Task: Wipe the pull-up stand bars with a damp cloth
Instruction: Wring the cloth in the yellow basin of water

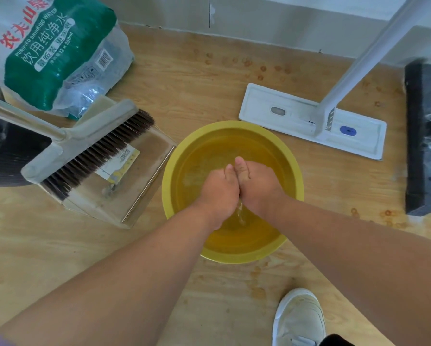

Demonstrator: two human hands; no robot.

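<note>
Hands (239, 188) pressed together, fingers curled, well inside basin (169, 176) rim.

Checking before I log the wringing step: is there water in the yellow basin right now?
Yes, the yellow basin holds clear water, and a thin stream runs down into it from between the left hand and right hand.

Both fists (239, 186) curled, pressed together

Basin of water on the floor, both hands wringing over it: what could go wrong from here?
1. Water streams from between the left hand and right hand; drifting past the basin rim would wet the wooden floor, a slip risk.
2. The shoe stands near the basin and might tip it.
</note>
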